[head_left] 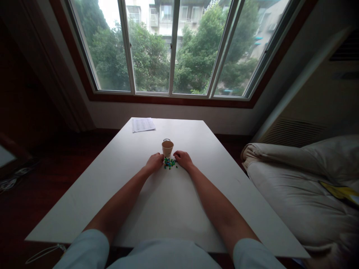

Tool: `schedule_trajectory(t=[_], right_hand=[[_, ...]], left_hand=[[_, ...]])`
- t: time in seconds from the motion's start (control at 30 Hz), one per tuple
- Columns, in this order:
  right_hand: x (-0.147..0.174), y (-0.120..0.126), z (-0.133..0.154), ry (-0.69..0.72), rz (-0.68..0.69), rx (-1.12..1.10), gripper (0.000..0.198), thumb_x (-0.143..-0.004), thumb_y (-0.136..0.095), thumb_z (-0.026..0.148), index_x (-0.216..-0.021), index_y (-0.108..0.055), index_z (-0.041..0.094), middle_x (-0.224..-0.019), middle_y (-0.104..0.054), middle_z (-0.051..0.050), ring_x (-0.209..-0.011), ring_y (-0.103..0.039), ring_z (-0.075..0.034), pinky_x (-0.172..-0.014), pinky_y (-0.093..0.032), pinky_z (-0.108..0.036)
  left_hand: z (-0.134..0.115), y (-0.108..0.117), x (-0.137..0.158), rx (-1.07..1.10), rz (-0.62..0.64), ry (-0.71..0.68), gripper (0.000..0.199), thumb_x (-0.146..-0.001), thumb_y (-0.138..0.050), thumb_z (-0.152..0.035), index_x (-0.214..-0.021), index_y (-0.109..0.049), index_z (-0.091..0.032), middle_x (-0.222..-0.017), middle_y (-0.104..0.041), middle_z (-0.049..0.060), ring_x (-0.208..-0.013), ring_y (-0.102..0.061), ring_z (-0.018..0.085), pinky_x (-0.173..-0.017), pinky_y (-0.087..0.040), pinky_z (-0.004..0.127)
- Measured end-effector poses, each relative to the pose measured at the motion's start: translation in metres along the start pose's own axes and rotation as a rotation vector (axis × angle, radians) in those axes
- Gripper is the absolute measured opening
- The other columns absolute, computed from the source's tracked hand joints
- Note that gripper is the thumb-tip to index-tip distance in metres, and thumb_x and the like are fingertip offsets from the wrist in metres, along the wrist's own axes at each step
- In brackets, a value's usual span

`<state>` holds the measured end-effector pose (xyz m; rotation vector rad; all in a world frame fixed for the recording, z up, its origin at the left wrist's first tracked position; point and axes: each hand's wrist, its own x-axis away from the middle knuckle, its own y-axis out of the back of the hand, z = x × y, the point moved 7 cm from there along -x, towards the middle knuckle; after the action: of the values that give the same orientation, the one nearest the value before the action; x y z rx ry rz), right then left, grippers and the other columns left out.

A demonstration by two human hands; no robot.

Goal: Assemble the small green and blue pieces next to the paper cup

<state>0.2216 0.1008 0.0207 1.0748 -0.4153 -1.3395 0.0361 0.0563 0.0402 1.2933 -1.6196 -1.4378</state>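
Note:
A small heap of green, blue and dark beads or pellets point(169, 163) lies on the white table point(168, 209), too small to name surely. Right behind it stands a tan paper cup point(167, 148), upright, its inside partly visible. My left hand point(155, 162) rests at the heap's left edge, fingers curled in and closed. On the other side, my right hand point(183, 159) is beside the cup and the heap, its fingers bent together toward the thumb. Whatever either hand may hold is hidden or too small to make out.
A thin dark looped object point(166, 139) lies just behind the cup. Papers point(143, 124) rest at the table's far left corner. A beige padded couch or bedding point(297, 179) borders the right side. Beyond the table's far edge is a window point(171, 48).

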Motion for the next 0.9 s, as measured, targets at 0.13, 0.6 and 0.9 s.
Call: schedule_trajectory(t=[0.13,0.6,0.9], right_hand=[[0.0001,0.0000,-0.0006,-0.008,0.002,-0.003,0.021,-0.088,-0.059,0.023,-0.098,-0.076,0.025,-0.096,-0.076,-0.001,-0.086,-0.064,-0.017,-0.080,-0.045,-0.024],[0.0001,0.0017,0.0004,-0.001,-0.005,0.017,0.020,-0.088,-0.058,0.024,-0.098,-0.076,0.025,-0.093,-0.075,-0.001,-0.084,-0.064,-0.016,-0.079,-0.044,-0.024],[0.0007,0.0023,0.0009,0.004,-0.007,0.011,0.021,-0.089,-0.057,0.024,-0.098,-0.076,0.025,-0.095,-0.075,-0.001,-0.085,-0.064,-0.016,-0.079,-0.045,-0.024]], left_hand=[[0.0024,-0.0001,0.0005,0.032,0.009,0.022,0.016,-0.084,-0.056,-0.018,-0.092,-0.069,-0.021,-0.100,-0.065,0.008,-0.091,-0.063,0.021,-0.079,-0.046,0.029],[0.0005,-0.0016,-0.0006,0.047,0.023,-0.005,0.016,-0.085,-0.055,-0.020,-0.089,-0.070,-0.021,-0.099,-0.066,0.007,-0.087,-0.063,0.020,-0.076,-0.046,0.028],[-0.0013,0.0002,0.0005,0.040,0.026,0.017,0.019,-0.082,-0.056,-0.017,-0.096,-0.068,-0.021,-0.102,-0.067,0.007,-0.091,-0.063,0.020,-0.080,-0.046,0.028]])
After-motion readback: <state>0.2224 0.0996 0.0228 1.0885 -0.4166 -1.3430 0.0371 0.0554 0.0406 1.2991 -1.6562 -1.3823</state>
